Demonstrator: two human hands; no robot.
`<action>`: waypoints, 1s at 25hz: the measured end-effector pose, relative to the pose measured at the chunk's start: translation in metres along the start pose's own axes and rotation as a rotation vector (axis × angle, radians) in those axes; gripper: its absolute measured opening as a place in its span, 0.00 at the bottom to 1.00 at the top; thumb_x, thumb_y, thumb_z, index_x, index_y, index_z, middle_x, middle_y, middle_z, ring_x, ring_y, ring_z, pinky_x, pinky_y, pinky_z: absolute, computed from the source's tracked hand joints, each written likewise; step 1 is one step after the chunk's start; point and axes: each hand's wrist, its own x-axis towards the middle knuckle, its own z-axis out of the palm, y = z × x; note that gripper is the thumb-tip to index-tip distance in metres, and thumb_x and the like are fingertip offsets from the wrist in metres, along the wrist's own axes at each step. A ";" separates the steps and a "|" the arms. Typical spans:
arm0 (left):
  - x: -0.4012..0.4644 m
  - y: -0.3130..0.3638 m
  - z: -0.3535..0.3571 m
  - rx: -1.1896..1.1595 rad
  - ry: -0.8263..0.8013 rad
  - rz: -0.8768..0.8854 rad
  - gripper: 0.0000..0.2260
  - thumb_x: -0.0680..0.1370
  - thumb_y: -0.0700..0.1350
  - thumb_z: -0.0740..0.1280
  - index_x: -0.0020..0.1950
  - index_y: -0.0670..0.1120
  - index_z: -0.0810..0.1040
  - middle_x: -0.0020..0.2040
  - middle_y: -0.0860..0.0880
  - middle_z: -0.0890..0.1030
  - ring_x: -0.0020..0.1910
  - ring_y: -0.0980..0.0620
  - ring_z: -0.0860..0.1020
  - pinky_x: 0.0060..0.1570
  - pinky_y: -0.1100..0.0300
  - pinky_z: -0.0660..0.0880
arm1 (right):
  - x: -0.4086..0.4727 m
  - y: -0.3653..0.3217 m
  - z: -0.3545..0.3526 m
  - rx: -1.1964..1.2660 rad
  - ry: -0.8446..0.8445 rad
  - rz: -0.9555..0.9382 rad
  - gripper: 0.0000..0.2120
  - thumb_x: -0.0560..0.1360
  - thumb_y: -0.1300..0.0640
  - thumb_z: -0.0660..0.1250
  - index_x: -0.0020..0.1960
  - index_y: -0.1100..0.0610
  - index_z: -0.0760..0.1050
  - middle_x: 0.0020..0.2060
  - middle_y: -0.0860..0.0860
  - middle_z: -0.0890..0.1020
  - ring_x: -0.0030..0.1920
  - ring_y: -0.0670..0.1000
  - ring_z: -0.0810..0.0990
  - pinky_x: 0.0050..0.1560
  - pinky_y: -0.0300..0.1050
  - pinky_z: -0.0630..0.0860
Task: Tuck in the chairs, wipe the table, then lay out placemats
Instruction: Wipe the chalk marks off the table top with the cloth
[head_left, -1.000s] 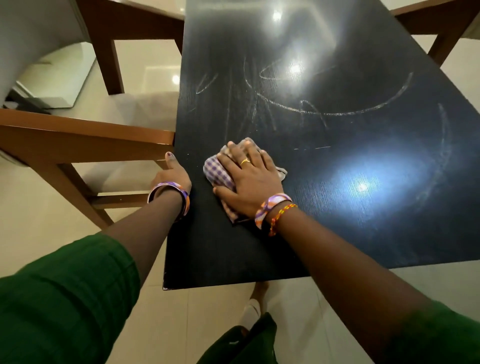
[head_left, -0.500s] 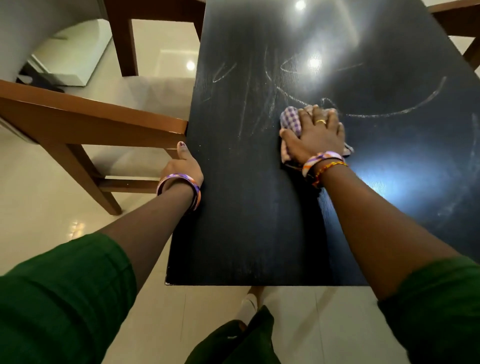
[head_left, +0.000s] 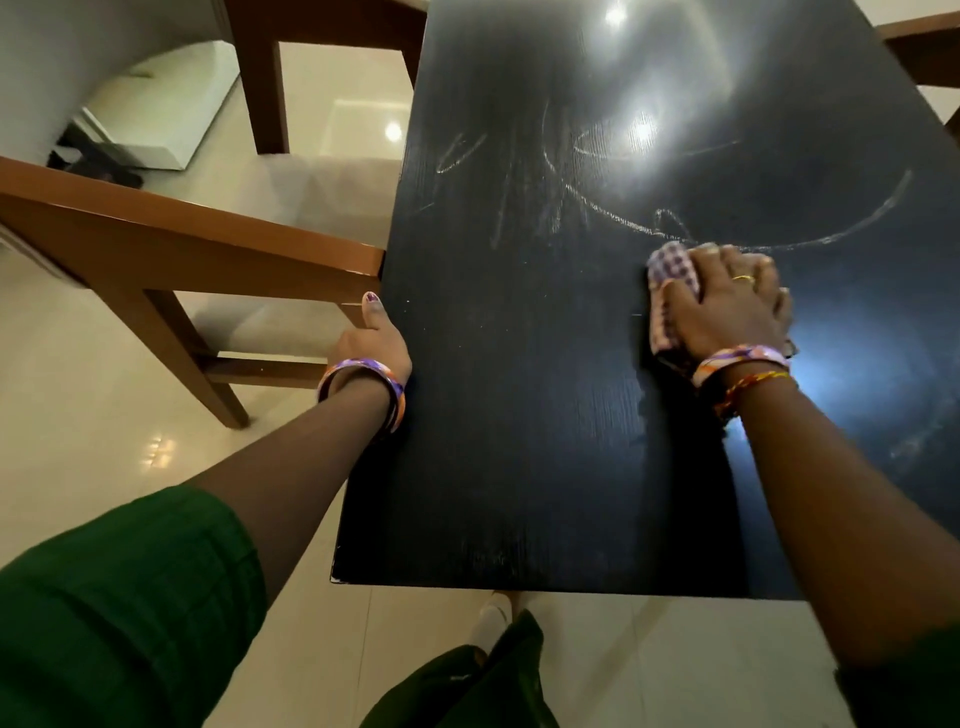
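While the left hand (head_left: 371, 340) grips the bench (head_left: 519, 415) edge, the right hand (head_left: 727, 306) presses the soft, light checked cloth (head_left: 670, 270) flat, fingers spread over it; palming suits it best.

Dim indoor scene lit from overhead; ceiling lamps show as bright white glare spots on the glossy dark table (head_left: 519, 415), two near its far end with a hazy bloom around them, and a softer bluish patch on the right by the right hand (head_left: 727, 306); smaller reflections shine on the pale floor tiles (head_left: 104, 389). The right hand and the checked cloth (head_left: 670, 275) under it are smeared by motion blur; the left hand (head_left: 371, 343) is sharper; a dark shadow lies beneath the right forearm. Wide-angle distortion bends the table edges and the chair (head_left: 182, 234) outward, and the green sleeves (head_left: 130, 597) in the lower corners are soft and murky.
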 end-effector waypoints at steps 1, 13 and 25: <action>0.000 0.001 0.000 -0.004 -0.002 -0.004 0.30 0.81 0.60 0.43 0.60 0.38 0.72 0.35 0.45 0.69 0.39 0.49 0.71 0.44 0.57 0.65 | 0.013 0.001 -0.001 0.004 0.009 0.050 0.29 0.76 0.39 0.49 0.74 0.49 0.59 0.76 0.50 0.58 0.76 0.59 0.50 0.74 0.59 0.46; -0.001 -0.001 0.000 0.014 0.019 -0.001 0.31 0.81 0.61 0.43 0.61 0.37 0.72 0.45 0.41 0.74 0.47 0.45 0.73 0.48 0.54 0.67 | -0.073 -0.114 0.036 -0.043 -0.082 -0.605 0.28 0.76 0.38 0.46 0.75 0.44 0.58 0.76 0.47 0.57 0.77 0.56 0.50 0.73 0.54 0.47; 0.003 0.001 0.000 0.016 0.012 -0.005 0.31 0.80 0.61 0.43 0.59 0.38 0.73 0.33 0.46 0.67 0.39 0.49 0.70 0.43 0.57 0.65 | -0.009 -0.092 0.026 -0.022 -0.031 -0.203 0.27 0.79 0.42 0.52 0.75 0.48 0.58 0.77 0.52 0.56 0.76 0.61 0.50 0.74 0.58 0.47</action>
